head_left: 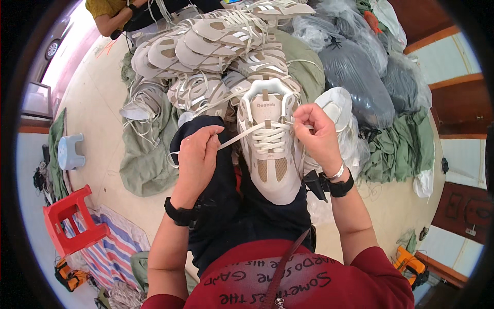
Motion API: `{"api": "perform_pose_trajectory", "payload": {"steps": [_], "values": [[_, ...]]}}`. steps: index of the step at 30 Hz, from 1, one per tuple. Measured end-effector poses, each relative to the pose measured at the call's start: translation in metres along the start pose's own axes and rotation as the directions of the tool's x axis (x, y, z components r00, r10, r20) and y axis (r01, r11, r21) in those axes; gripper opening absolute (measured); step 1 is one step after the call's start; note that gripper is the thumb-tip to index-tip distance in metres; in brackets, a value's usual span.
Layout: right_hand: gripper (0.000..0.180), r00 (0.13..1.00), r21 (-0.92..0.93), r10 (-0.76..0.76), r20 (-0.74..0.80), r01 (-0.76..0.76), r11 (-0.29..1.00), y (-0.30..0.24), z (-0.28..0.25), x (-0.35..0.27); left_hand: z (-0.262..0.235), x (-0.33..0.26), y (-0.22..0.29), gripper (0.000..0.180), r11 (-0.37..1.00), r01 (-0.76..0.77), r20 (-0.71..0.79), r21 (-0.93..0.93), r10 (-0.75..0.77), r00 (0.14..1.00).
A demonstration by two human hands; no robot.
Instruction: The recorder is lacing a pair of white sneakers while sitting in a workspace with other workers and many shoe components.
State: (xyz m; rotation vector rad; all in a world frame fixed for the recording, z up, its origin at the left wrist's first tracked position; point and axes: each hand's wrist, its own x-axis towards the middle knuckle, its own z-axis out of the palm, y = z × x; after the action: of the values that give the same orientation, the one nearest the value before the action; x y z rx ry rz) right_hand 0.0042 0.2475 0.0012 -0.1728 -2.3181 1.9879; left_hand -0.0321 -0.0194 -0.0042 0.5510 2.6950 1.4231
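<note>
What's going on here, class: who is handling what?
Someone in a dark red shirt is working the lace of a beige shoe, its toe toward them. The left hand holds a length taut to the side; the right hand pinches by the shoe's right edge, apparently on lace. The lace crisscrosses partway up. Beyond lies a pile of similar shoes, with another person's arm at upper left.

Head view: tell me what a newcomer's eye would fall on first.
First, the beige shoe near the centre, its pale lace stretched to the left hand, with the right hand at its right side. Next, the heap of shoes beyond it, then the red stool at lower left.
</note>
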Motion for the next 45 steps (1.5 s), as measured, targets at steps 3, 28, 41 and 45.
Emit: {"api": "perform_pose_trajectory", "payload": {"steps": [3, 28, 41, 45], "values": [[0.015, 0.998, -0.114, -0.049, -0.025, 0.046, 0.992, -0.003, 0.003, 0.001, 0.003, 0.0, -0.005, 0.019, 0.997, -0.067, -0.031, 0.036, 0.068, 0.997], [0.019, 0.957, -0.407, -0.291, 0.005, 0.268, 0.873, -0.005, 0.021, 0.008, 0.024, 0.046, 0.028, 0.009, 0.832, -0.297, 0.147, 0.469, 0.258, 0.955], [0.019, 0.948, -0.438, -0.318, 0.021, 0.294, 0.849, 0.0, 0.024, -0.005, 0.025, 0.055, 0.03, 0.015, 0.87, -0.247, 0.245, 0.427, 0.151, 0.958], [0.018, 0.958, -0.437, -0.286, 0.035, 0.272, 0.858, -0.002, 0.025, -0.003, 0.022, 0.051, 0.029, 0.015, 0.903, -0.153, 0.237, 0.401, 0.059, 0.97]]}}
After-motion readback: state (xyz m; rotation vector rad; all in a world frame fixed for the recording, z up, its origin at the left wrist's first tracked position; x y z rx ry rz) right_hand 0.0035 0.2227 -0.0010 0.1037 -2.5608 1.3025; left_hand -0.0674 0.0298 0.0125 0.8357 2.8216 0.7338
